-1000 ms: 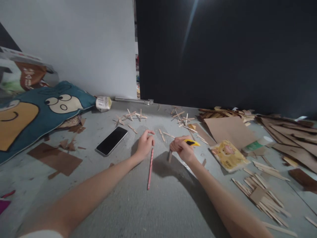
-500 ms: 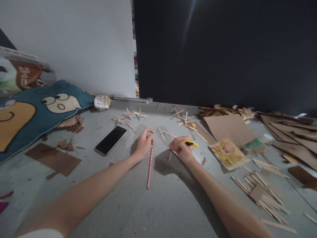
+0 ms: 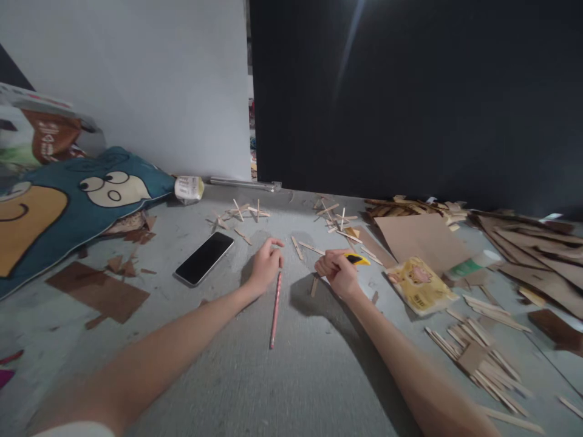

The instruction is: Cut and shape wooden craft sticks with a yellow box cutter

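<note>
Right hand (image 3: 337, 270): clenched around a yellow-and-black handled tool (image 3: 359, 260), whose end sticks out on the right side of the fist; the rest is hidden by the fingers.
Left hand (image 3: 265, 264): released, low over the grey floor (image 3: 291, 388), fingers loosely bent.
Pencil: a slim pink patterned pencil (image 3: 276, 312) lies between the forearms, its far end right by the left hand; whether they touch, I cannot tell.
Short stick: a flat pale-brown wooden piece (image 3: 314, 286) shows just below the right fist; contact is unclear.
Phone: a black-screened phone with a light edge (image 3: 204, 258) lies left of the left hand.
Packet: a yellow printed plastic packet (image 3: 421, 285) lies right of the tool.
Loose sticks: a heap of thin pale wooden sticks (image 3: 494, 358) lies nearer than the packet, farther right.
</note>
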### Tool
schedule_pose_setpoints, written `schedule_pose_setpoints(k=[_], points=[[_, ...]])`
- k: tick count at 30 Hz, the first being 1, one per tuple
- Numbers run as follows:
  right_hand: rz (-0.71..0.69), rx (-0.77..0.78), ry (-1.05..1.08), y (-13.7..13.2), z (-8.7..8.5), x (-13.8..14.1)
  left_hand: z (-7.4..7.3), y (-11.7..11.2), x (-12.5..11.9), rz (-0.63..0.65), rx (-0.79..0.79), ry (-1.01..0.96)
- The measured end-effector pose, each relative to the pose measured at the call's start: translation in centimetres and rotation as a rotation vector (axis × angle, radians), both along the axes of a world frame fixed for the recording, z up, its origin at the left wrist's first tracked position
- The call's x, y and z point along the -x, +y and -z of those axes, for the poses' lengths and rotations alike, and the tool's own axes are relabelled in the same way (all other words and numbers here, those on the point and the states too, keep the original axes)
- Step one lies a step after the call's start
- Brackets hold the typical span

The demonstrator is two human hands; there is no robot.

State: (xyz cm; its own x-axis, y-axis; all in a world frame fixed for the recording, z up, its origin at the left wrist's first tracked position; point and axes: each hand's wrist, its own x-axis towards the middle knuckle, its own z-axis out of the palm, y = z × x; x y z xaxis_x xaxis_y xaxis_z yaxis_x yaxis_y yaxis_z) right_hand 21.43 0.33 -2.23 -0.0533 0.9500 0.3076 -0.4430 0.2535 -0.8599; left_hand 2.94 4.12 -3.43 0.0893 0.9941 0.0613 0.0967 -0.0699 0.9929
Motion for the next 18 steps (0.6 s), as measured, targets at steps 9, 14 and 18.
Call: schedule_pose_setpoints(k=[9,14,18], points=[[0.008,-0.024,0.016,-0.06,-0.38,0.24,0.09,0.21,0.01,-0.015,-0.007,0.023],[0.027,-0.033,0.019,-0.20,0.15,0.19,0.38,0.32,0.06,-0.013,-0.014,0.033],[0.017,-0.027,0.014,-0.20,0.50,0.43,0.41,0.30,0.16,-0.010,-0.024,0.043]])
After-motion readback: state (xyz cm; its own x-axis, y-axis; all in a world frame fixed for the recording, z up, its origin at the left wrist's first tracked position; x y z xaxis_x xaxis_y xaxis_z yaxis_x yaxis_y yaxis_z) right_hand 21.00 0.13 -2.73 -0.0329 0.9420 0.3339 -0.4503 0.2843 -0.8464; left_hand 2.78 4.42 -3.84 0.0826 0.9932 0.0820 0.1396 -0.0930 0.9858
